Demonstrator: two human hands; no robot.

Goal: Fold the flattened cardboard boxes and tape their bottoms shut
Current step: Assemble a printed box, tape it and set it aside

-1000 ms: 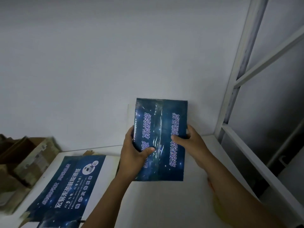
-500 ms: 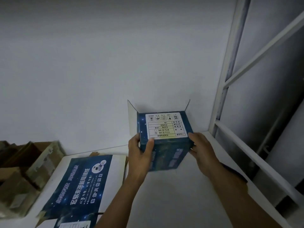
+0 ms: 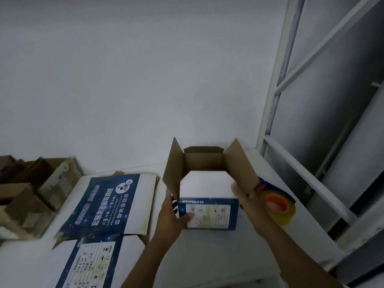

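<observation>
The person is holding a small blue box [image 3: 209,213] with its open top facing up, low over the white table [image 3: 207,256]. I cannot tell if it is touching the table or hanging just above it. The left hand [image 3: 173,215] is gripping the box's left front corner. Its thumb is pressing on the white label and the other fingers are going round the side, so the box is not tipping. The right hand [image 3: 245,195] is pushing on the right side, just under the right flap [image 3: 241,169]. That flap is hiding the fingers, so I cannot tell if they are curling round the box or lying flat. With a hand on each side, the box is probably being held square and steady. The left flap [image 3: 172,173] and the right flap are sticking up and out, so the person is looking straight down into it. The bottom is facing away, so any tape there is not showing. A tape roll [image 3: 278,206] with an orange middle is lying just beside the right hand, likely so it is easy to grab. Flat boxes [image 3: 108,204] are lying to the left on the table, likely waiting their turn.
</observation>
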